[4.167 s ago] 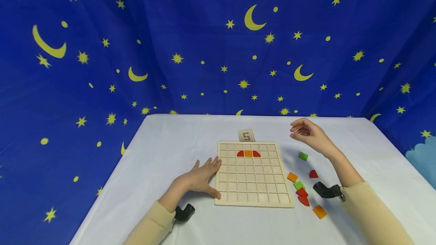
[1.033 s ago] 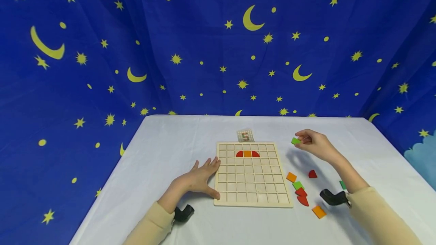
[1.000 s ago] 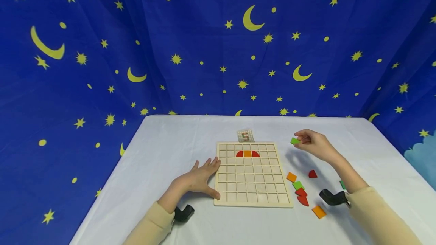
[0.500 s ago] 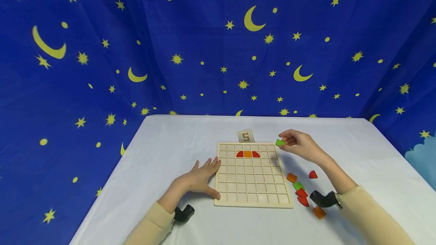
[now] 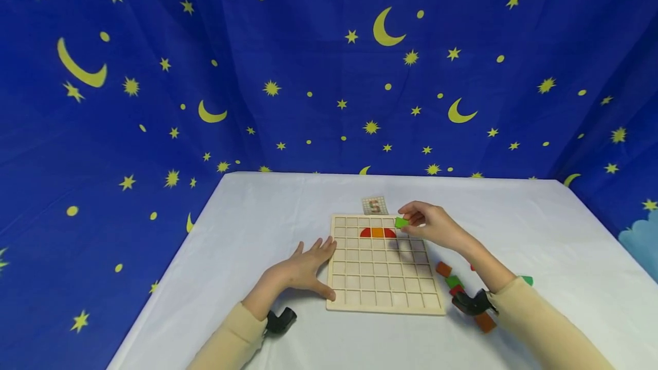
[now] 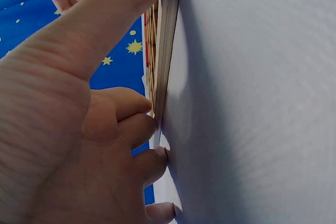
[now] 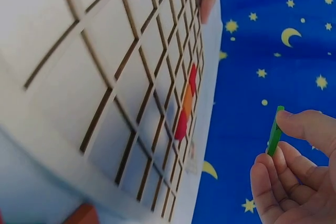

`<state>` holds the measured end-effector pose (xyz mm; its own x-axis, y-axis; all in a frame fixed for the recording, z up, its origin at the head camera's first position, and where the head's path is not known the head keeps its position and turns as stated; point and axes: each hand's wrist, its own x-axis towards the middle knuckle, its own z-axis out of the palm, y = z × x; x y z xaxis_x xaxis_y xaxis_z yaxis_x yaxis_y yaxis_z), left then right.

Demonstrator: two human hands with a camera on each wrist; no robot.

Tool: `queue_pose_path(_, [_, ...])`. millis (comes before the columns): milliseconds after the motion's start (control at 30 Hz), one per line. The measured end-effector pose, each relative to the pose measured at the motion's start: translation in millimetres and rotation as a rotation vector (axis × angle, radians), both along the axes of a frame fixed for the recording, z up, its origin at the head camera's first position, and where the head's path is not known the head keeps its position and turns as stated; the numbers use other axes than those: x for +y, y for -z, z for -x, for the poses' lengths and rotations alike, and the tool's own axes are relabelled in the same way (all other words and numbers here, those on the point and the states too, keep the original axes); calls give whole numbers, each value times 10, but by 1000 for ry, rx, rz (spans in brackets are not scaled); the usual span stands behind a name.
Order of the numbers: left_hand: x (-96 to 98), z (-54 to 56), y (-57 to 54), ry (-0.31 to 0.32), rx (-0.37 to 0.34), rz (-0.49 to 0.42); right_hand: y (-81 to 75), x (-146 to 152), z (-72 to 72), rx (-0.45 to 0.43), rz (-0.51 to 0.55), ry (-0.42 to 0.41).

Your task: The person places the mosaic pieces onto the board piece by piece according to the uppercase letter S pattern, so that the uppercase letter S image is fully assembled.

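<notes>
My right hand (image 5: 429,224) pinches a green square tile (image 5: 401,222) between thumb and fingers, over the far right part of a wooden grid board (image 5: 380,310). In the right wrist view the green tile (image 7: 275,130) appears edge-on, raised off the board. My left hand (image 5: 303,270) lies spread along the board's left edge, thumb and fingertips at the frame; the left wrist view shows the thumb (image 6: 105,19) against the rim. Set in the second row from the far side are an orange square tile (image 5: 377,233) and two red quarter-round tiles (image 5: 365,233), one on each side.
Right of the board lie loose tiles: orange (image 5: 443,269), green (image 5: 454,282), red (image 5: 456,290) and another orange one (image 5: 485,322), partly hidden by the right wrist camera (image 5: 470,301). A darker green piece (image 5: 527,280) shows past the sleeve. A small pattern card (image 5: 375,205) lies behind the board.
My right hand first picked up the green tile at the right, then carried it left until it is over the board. The left hand stays at the board's edge.
</notes>
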<state>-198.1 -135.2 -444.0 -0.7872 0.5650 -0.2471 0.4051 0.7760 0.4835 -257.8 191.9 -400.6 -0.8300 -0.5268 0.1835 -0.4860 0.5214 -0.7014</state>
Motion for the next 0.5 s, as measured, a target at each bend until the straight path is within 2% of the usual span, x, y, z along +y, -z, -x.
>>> queue_pose_path(500, [0,9,13,0,16,17,-6,-379,57,-20,-3,-84])
